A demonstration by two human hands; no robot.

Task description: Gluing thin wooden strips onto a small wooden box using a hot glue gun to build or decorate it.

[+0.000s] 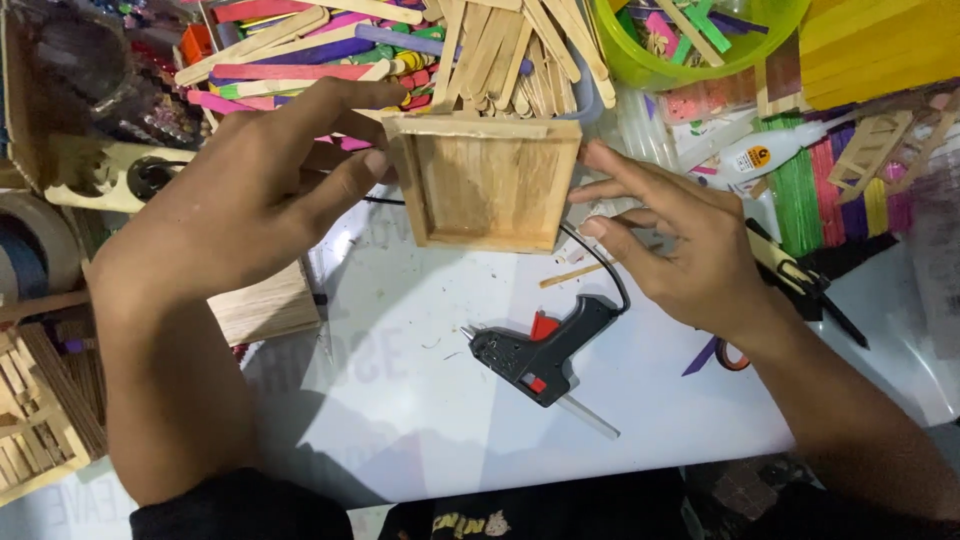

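Hands on a small stick-built box

Cardboard and a roll of tape [35,250] at the far left edge, with a slatted stick frame [40,420] lower down. Left hand [230,210] next, fingers spread and only loosely curled, thumb and fingertips pressed to the left wall of the wooden box [487,180]; a light steadying hold, not a closed fist. Under that wrist, a flat panel of glued sticks [265,305] lying on the white work surface [420,400].

Wooden box at centre, square, open side facing the camera, raised off the surface between the two hands, its far edge just in front of the heap of plain and coloured craft sticks [400,50]. Below the box, well apart from it, a black hot glue gun [540,350] with red trigger, lying on its side, nozzle to the left, a clear glue stick jutting from the back, cord looping up toward the box. A single loose stick [570,275] just beside the cord.

Right hand [680,250] beyond, fingers extended and slightly parted, tips touching the right wall of the box; open, grasping nothing else. Farther right, a green bowl [700,60] of coloured bits, a white glue bottle [760,155], bundles of green and purple sticks [800,200], and scissors [800,290] partly hidden behind the wrist.
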